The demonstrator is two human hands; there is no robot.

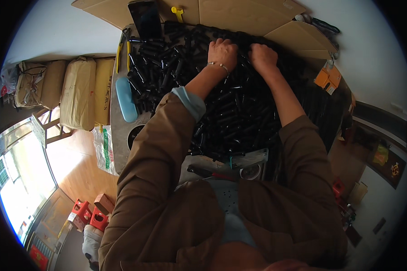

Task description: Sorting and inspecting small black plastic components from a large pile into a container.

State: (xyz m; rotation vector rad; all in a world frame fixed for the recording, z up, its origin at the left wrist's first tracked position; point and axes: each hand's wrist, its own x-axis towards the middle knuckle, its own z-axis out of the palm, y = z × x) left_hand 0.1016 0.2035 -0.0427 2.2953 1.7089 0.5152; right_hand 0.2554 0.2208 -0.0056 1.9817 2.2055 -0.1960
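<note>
A wide heap of small black tube-shaped parts [230, 113], some with shiny ends, covers most of the table before me. My left hand [222, 53], a beaded bracelet at its wrist, reaches over the far part of the heap with its fingers curled in. Close by on the right, my right hand [263, 58] is also closed, knuckles up. Dark parts lie between and beneath the two hands. Whatever the fingers grip is hidden or too dark to make out.
Left of the heap lie a light blue case [126, 100] and yellow-handled pliers [119, 58]. A black phone-like slab [144, 20] and a yellow clip-like piece [178, 13] rest by cardboard [239, 13] at the back. A red-handled tool [212, 174] is at the near edge.
</note>
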